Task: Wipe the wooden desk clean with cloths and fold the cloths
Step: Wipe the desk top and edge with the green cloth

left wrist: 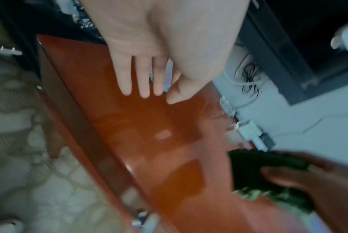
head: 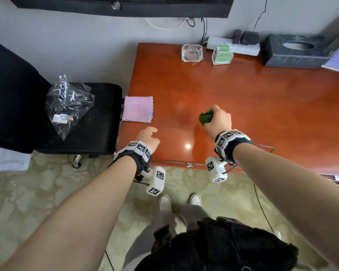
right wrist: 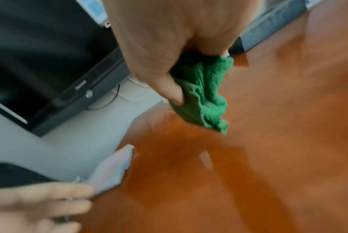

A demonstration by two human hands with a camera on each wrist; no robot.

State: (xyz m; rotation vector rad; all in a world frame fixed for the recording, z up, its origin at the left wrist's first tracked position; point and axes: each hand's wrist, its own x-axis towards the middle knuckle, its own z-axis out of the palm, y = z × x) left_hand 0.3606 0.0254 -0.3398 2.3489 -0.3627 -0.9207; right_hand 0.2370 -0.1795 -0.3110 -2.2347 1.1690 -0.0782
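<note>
A glossy reddish wooden desk point(head: 252, 98) fills the right of the head view. My right hand point(head: 218, 119) grips a bunched green cloth point(head: 205, 118) over the desk's middle front; the right wrist view shows the green cloth point(right wrist: 205, 94) hanging crumpled from the fist above the wood. A folded pink cloth point(head: 138, 108) lies flat at the desk's left edge. My left hand point(head: 148, 136) hovers over the front left corner, just below the pink cloth, holding nothing. In the left wrist view its fingers point(left wrist: 144, 78) are straight over the desk point(left wrist: 149, 141).
At the back of the desk stand a glass ashtray point(head: 191, 53), a clear holder with green cards point(head: 222, 54), a power strip point(head: 233, 45) and a dark tissue box point(head: 296, 50). A black chair point(head: 76, 118) with a plastic bag point(head: 69, 102) stands to the left.
</note>
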